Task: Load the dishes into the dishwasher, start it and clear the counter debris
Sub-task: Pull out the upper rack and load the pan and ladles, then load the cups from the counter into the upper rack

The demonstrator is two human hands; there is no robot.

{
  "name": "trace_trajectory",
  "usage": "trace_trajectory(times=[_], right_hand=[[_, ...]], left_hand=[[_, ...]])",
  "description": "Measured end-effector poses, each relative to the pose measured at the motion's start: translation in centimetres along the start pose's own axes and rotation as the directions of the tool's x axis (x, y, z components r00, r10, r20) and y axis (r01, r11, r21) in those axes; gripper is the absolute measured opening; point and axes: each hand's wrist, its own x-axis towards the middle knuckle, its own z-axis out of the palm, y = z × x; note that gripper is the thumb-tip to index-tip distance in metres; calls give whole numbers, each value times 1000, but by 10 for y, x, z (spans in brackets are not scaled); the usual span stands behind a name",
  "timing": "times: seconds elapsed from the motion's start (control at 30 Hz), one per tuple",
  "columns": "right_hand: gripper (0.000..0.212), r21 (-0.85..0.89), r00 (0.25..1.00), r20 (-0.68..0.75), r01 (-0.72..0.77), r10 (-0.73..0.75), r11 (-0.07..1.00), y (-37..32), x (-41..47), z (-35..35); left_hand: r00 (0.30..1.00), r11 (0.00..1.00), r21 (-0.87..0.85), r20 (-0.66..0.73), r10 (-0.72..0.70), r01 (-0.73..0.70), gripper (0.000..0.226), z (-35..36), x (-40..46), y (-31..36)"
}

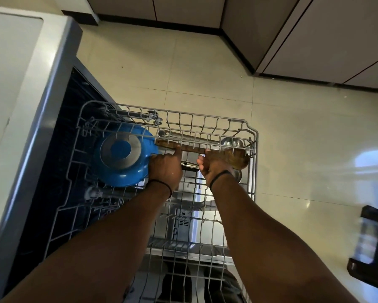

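In the pulled-out rack (pixel 254 136): one blue pan (pixel 120 158) upside down at left, one wooden spoon (pixel 227 155) lying crosswise, one steel ladle (pixel 228 142) just behind. Left hand (pixel 165 169) curled, forefinger on the spoon's handle. Right hand (pixel 212 166) gripping the spoon near its bowl. Both arms outstretched.

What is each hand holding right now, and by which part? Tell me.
Both hands are on the long wooden spatula lying across the wire dishwasher rack. The right hand grips its shaft near the wide blade; the left hand has its fingers on the handle.
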Motion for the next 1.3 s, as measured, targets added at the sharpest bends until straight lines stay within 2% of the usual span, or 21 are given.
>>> trace_trajectory(times=[0.1,0.3,0.37,0.47,0.57,0.63,0.67,0.77,0.8,0.83,0.93,1.0,1.13,1.2,1.3], right_hand=[[12,-46,1000,16,-13,14,999,0,-5,-10],[5,-57,1000,14,-2,3,998,0,-32,-30],[2,-79,999,41,24,-21,997,-2,-45,-35],[16,-187,997,70,51,-39,981,-8,-72,-37],[26,-351,994,85,96,-70,932,-7,-99,-35],[33,-474,982,180,141,-61,869,-3,-126,-28],[30,-503,973,222,171,-65,847,-2,-132,-29],[20,-557,929,356,302,-106,773,-6,-180,-18],[25,-541,913,376,353,-155,763,-14,-183,-21],[31,-551,889,426,403,-169,731,-13,-204,-7],[41,-550,818,560,487,-133,679,11,-256,43],[40,-539,757,643,552,-112,636,39,-292,73],[23,-523,647,762,632,-18,571,116,-366,108],[8,-513,601,799,663,21,545,146,-397,116],[3,-509,510,849,720,138,473,222,-449,127]], left_hand=[[1000,1000,12,-24,2,-2,58,-3,-7,1],[1000,999,39,-15,20,-19,55,-17,-31,7],[1000,999,51,-22,5,-4,45,-33,-43,9],[999,998,43,-16,-45,45,25,-60,-63,11],[995,992,75,0,-98,97,23,-80,-88,8],[986,985,49,-33,-161,162,25,-96,-115,-5],[985,985,32,-35,-168,169,27,-97,-119,-6],[963,962,-101,-69,-261,254,35,-124,-155,-17],[966,960,-146,-69,-251,239,35,-133,-156,-11],[945,934,-205,-93,-315,291,32,-146,-174,-20],[859,851,-325,-173,-482,412,24,-179,-232,-66],[771,777,-383,-212,-601,500,20,-191,-275,-99],[496,560,-505,-269,-825,657,28,-190,-374,-155],[391,471,-563,-265,-881,679,31,-186,-414,-174],[182,318,-640,-271,-945,700,30,-165,-493,-214]])
